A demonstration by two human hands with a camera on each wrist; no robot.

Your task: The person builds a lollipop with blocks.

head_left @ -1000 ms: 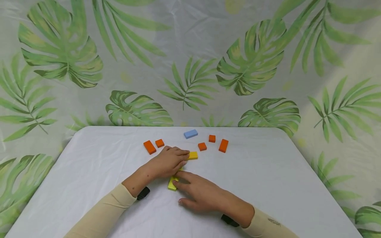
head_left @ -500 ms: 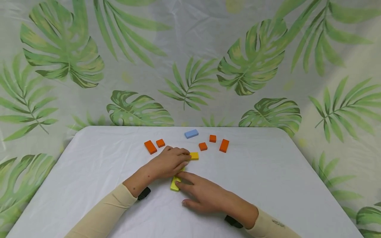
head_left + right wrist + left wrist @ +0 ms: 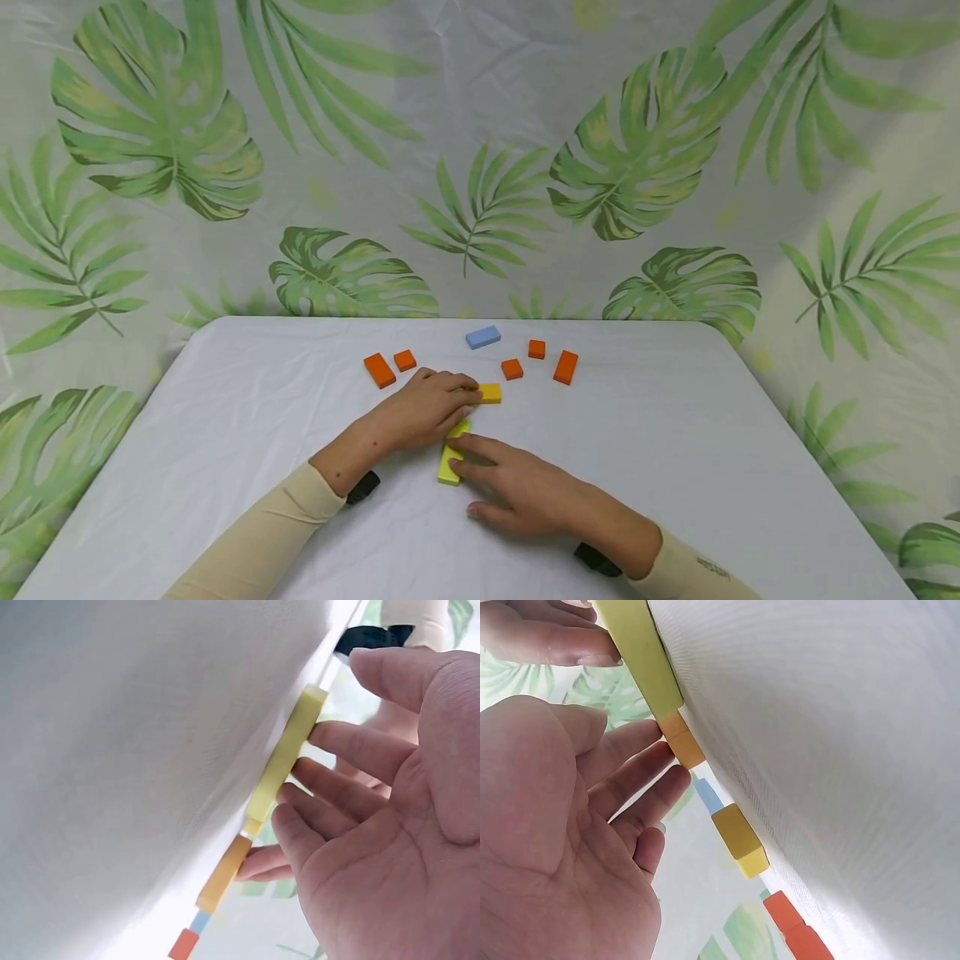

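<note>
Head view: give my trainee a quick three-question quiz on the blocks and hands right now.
1. True or false: the blue block lies nearer the person than the orange blocks.
2. How many orange blocks lie on the white table?
3. Which hand touches the long yellow-green block: A left hand, B right hand, C neither?

Key:
1. False; it lies at the far edge, beyond them.
2. Five: two left, three right.
3. B; its straight fingers press it, while the left rests by the small yellow block.

Yellow blocks [image 3: 450, 457], leaf-patterned backdrop [image 3: 480, 158]
</note>
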